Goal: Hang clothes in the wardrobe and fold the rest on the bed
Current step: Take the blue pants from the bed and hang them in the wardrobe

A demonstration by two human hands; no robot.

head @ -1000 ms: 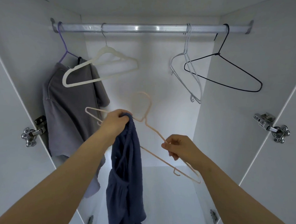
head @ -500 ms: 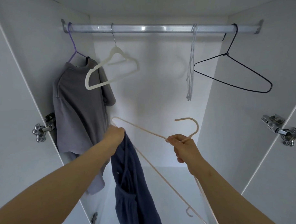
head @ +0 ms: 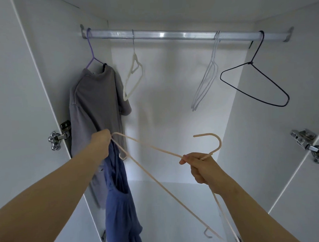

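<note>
I face the open white wardrobe. My left hand (head: 101,141) grips the top of a blue garment (head: 120,200), which hangs down from it, right at one end of a pale pink hanger (head: 156,151). My right hand (head: 200,166) holds that hanger at its neck, the hook curving up just above my fingers. The hanger lies tilted between my hands, its other arm running down to the lower right. A metal rail (head: 170,35) crosses the top of the wardrobe.
On the rail hang a grey T-shirt (head: 95,108) on a purple hanger at the far left, a cream hanger (head: 132,78), white wire hangers (head: 206,79) and a black wire hanger (head: 257,85). Door hinges (head: 309,144) stick out on both sides.
My right hand turned the pink hanger and brought its hook upright. The hanger's end moved to my left hand at the blue garment. The cream and white hangers swung on the rail.
</note>
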